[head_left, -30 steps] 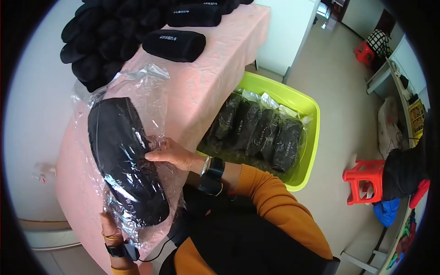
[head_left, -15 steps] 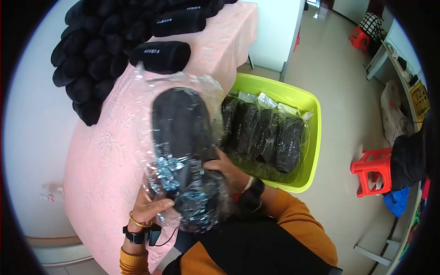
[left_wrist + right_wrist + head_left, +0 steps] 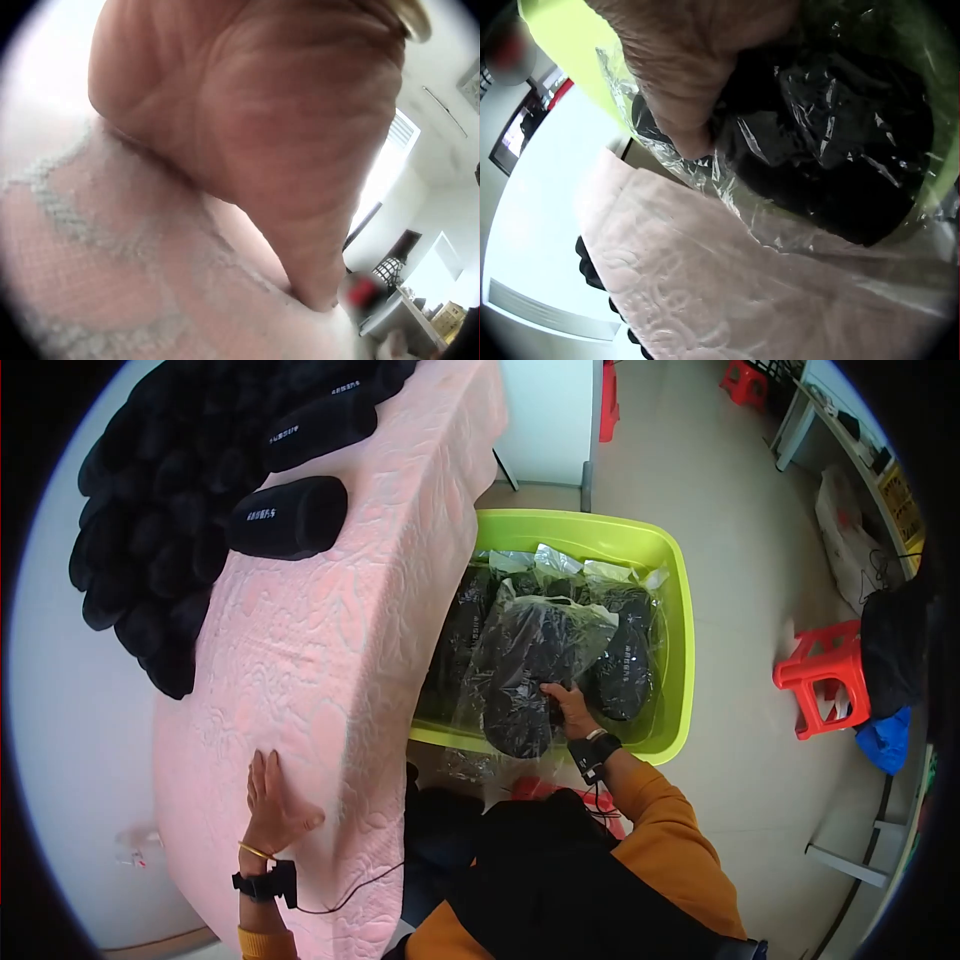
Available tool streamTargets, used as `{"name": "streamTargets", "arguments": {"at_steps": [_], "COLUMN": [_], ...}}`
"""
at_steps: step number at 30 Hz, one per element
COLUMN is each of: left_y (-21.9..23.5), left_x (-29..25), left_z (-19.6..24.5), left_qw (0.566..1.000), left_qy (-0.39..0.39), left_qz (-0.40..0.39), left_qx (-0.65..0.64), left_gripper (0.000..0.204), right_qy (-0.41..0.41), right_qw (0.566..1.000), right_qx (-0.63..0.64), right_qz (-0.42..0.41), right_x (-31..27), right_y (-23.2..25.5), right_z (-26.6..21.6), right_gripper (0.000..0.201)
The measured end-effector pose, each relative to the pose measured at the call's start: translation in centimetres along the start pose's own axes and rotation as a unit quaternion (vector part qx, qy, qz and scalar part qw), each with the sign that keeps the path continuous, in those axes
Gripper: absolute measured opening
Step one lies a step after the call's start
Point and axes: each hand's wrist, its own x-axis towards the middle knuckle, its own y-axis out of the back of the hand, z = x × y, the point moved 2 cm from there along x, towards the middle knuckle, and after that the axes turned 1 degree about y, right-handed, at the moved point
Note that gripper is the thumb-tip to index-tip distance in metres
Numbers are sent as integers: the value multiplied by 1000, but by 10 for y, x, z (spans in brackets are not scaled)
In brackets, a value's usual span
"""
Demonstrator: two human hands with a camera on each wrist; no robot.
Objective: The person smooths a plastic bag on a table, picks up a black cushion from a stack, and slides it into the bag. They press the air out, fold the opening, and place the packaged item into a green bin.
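Observation:
The right hand [image 3: 572, 712] grips a black bundle in clear plastic [image 3: 520, 695] over the green tub [image 3: 678, 650], above other wrapped black bundles [image 3: 625, 670]. In the right wrist view the thumb of the right hand [image 3: 697, 67] presses into the plastic around the black bundle [image 3: 840, 142]; its other fingers are mostly hidden. On the pink cloth [image 3: 290, 660] the left hand [image 3: 273, 810] rests with fingers extended and thumb spread, holding nothing. The left wrist view shows the left hand [image 3: 255, 112] touching the cloth [image 3: 135, 277].
Black cylindrical pieces [image 3: 290, 518] with white lettering lie on the cloth beside a large black pile [image 3: 160, 510]. Right of the tub, a red stool [image 3: 825, 675] stands on the floor near a dark bag. A shelf runs along the far right.
The right hand has carried the wrapped bundle rightward from above the cloth to over the tub. The left hand has let go of it and moved left onto the cloth.

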Motion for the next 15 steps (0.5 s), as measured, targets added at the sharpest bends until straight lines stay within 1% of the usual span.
{"name": "streamTargets", "arguments": {"at_steps": [1,2,4,5,7,8,10,11,13,14,15], "left_y": [2,2,1,-2,-6,-6,-5,-6,-7,-6,-6], "left_x": [-1,-1,-1,-1,0,-1,-2,-2,-2,-3,-4], "left_z": [4,4,-2,-5,-7,-6,-4,-4,-5,-4,-4], "left_qw": [1000,998,998,998,998,998,997,997,997,998,997], "left_qy": [21,44,38,29,24,26,33,37,29,26,33], "left_qz": [-23,-45,-48,-52,-58,-62,-69,-69,-66,-64,-66], "left_qx": [-3,-7,-2,1,1,-3,-10,-11,-12,-12,-12], "left_gripper": [132,134,136,138,140,141,144,144,146,147,147], "right_qy": [0,18,53,53,121,119,144,141,156,162,158], "right_qw": [1000,1000,998,998,991,991,983,983,968,958,958], "right_qx": [3,-8,-31,-32,-57,-59,-112,-114,-192,-231,-232], "right_qz": [0,0,0,-2,-24,-26,-9,-12,36,58,52], "right_x": [10,18,37,51,79,90,110,131,192,202,209], "right_y": [-3,-16,-47,-61,-93,-110,-145,-158,-172,-180,-186], "right_z": [3,2,1,3,6,5,-2,6,44,54,66], "right_gripper": [52,53,55,55,61,61,70,70,76,78,78]}}
